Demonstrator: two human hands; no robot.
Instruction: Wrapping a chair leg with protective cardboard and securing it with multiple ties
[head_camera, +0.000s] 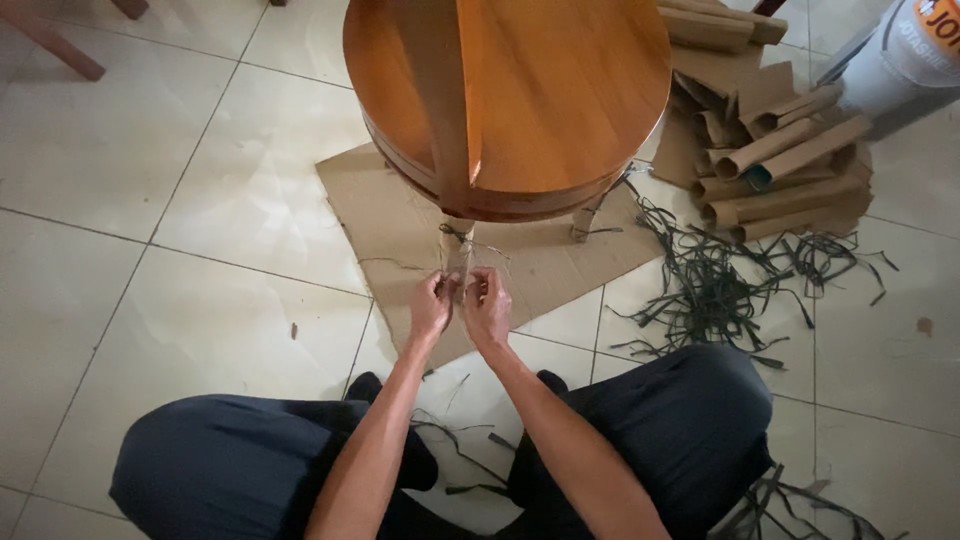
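On the pale tiled floor (150, 300), a person sits low with knees in dark trousers spread to either side, so both arms reach forward between them. The left hand (431, 305) and the right hand (488, 305) meet close together at the cardboard-wrapped leg (459, 255) of a round, glossy brown wooden table (560, 90). Both sets of fingers are curled nearly closed, pinching what looks like a thin dark strap or string (470, 240) that runs around the wrapping; which end each hand has is too small to tell. The hands sit side by side, probably so the strap can be pulled against itself around the leg.

The table stands on a flat sheet of brown cardboard (380, 210), seemingly to keep its legs off the tiles. To the far right lies a heap of rolled brown cardboard tubes (780, 160), with a tangle of cut dark green strapping (710, 285) just nearer. A pale bucket-like container (900, 60) sits at the far right corner. More loose strap scraps (460, 460) lie near the knees.
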